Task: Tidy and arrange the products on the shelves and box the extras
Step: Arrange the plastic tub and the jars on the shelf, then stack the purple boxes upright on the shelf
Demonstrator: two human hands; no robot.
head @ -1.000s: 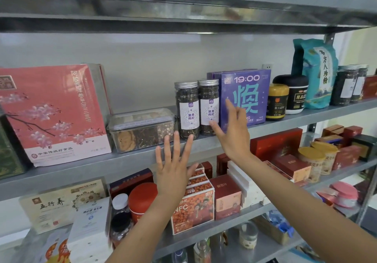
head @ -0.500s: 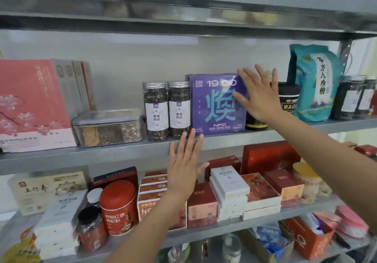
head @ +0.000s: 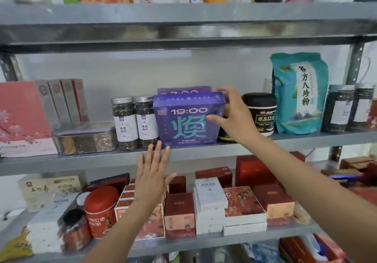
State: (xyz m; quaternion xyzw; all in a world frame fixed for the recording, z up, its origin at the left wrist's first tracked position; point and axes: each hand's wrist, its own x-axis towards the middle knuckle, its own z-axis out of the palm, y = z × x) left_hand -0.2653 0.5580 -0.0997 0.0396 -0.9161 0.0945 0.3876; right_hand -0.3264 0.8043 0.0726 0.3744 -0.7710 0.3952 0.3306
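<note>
A purple box marked 19:00 (head: 184, 119) stands on the middle shelf (head: 81, 161), tipped forward off a second purple box (head: 183, 90) behind it. My right hand (head: 230, 117) grips the front box at its upper right corner, thumb on the face and fingers over the top edge. My left hand (head: 152, 173) is raised flat with fingers spread, its fingertips just under the box at the shelf's front lip. Two clear jars of dried berries (head: 135, 123) stand to the left of the box.
A clear lidded tub (head: 84, 138) and pink boxes (head: 22, 119) sit further left. Right of the purple box are a black jar (head: 262, 113), a teal bag (head: 299, 93) and dark jars (head: 346, 107). The shelf below holds a red tin (head: 101, 211) and several cartons.
My right hand went from lying flat against the purple box's right side to gripping its upper corner, and the front box has tipped forward. My left hand rose slightly toward the shelf lip.
</note>
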